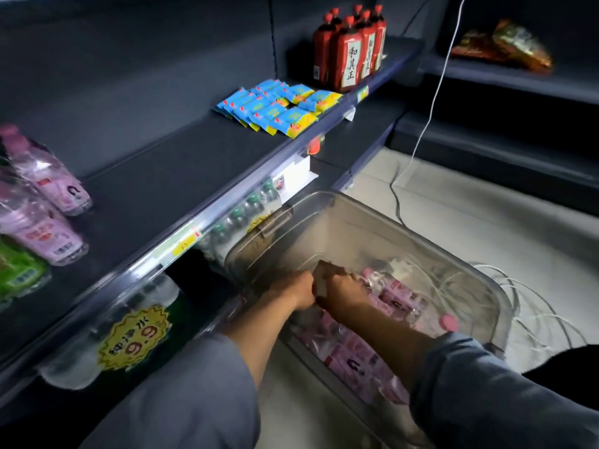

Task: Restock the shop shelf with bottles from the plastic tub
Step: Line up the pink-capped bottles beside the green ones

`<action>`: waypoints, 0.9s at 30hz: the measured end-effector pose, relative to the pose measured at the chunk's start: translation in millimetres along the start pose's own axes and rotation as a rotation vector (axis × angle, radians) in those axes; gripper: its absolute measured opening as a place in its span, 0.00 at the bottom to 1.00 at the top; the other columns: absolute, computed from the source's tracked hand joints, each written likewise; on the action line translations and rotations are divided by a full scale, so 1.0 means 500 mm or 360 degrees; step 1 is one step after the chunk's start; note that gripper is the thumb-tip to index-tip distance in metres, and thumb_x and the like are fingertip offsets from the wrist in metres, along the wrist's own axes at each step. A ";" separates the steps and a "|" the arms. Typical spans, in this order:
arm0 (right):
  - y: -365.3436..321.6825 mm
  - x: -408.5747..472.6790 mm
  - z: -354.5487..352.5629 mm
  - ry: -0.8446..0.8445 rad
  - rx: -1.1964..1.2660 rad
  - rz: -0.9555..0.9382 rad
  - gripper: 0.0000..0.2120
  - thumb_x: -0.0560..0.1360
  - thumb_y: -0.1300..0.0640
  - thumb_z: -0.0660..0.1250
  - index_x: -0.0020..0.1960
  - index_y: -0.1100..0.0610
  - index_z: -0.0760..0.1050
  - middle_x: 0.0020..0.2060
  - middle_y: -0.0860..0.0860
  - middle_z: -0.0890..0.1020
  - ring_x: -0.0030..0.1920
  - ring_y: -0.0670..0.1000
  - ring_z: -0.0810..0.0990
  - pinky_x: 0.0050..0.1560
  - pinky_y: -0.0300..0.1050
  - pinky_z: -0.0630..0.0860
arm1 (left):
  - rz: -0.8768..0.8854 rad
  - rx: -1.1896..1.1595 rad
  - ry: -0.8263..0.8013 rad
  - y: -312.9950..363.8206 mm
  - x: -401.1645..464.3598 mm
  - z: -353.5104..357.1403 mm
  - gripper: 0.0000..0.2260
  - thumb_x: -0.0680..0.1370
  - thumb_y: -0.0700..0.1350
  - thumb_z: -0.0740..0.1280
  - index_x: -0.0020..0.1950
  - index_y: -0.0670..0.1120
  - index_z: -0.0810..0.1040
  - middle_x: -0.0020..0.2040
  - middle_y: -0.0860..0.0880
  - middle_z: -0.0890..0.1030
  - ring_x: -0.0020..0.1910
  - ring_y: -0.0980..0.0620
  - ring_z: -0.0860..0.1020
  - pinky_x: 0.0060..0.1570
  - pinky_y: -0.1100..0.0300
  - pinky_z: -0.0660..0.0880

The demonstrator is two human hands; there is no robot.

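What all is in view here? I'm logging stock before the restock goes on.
pink bottles on shelf: at least two, pink labels, far left
green-labelled item: one, left edge
blue packets: a pile, blue and yellow, mid shelf
red bottles: about six, upper right
plastic tub: one, clear, on floor
pink bottles in tub: several, lying
white cable: one, shelf to floor
left hand: in tub
right hand: in tub, grip unclear

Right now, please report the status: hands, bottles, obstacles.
Both hands down in the plastic tub: left hand and right hand gripping a brown-and-white item. Pink bottles not yet lifted. White cable lies among them.
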State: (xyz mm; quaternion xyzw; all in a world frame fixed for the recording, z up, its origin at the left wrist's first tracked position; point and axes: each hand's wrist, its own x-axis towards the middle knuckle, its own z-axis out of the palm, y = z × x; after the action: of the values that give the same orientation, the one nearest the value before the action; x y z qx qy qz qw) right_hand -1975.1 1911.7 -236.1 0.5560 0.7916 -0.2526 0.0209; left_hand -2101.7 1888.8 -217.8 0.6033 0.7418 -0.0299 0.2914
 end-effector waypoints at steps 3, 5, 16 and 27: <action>0.033 -0.012 0.034 -0.0222 -0.0187 0.0064 0.27 0.71 0.41 0.71 0.62 0.58 0.77 0.64 0.62 0.73 0.65 0.63 0.73 0.65 0.55 0.72 | -0.0013 0.0286 -0.0635 0.011 0.009 0.061 0.07 0.77 0.41 0.70 0.53 0.41 0.80 0.52 0.40 0.81 0.50 0.44 0.80 0.55 0.51 0.76; 0.047 -0.018 0.041 -0.0275 -0.0288 0.0025 0.29 0.70 0.41 0.72 0.65 0.56 0.75 0.66 0.61 0.70 0.67 0.64 0.71 0.63 0.57 0.74 | -0.0054 0.0432 -0.0883 0.013 0.014 0.074 0.03 0.76 0.40 0.72 0.46 0.43 0.78 0.48 0.44 0.79 0.48 0.46 0.78 0.56 0.51 0.76; 0.081 -0.007 0.078 -0.0404 -0.0522 -0.0134 0.22 0.73 0.39 0.68 0.62 0.49 0.72 0.61 0.57 0.76 0.66 0.63 0.71 0.57 0.61 0.77 | 0.0053 0.0560 -0.0962 0.024 -0.002 0.072 0.15 0.78 0.38 0.69 0.65 0.40 0.76 0.63 0.37 0.79 0.50 0.43 0.75 0.54 0.50 0.74; 0.104 -0.083 0.060 -0.0063 -0.0636 -0.0352 0.16 0.84 0.49 0.56 0.70 0.53 0.66 0.71 0.65 0.65 0.73 0.69 0.61 0.64 0.63 0.74 | 0.0005 0.0096 -0.0486 0.039 -0.029 0.060 0.14 0.84 0.41 0.60 0.66 0.36 0.75 0.65 0.36 0.78 0.62 0.40 0.77 0.58 0.51 0.73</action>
State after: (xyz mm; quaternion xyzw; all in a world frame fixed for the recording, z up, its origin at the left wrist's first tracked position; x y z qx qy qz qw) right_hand -1920.5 1876.2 -268.6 0.4457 0.8814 -0.1024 0.1182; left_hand -2070.8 1869.6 -230.0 0.6013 0.6867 -0.1434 0.3826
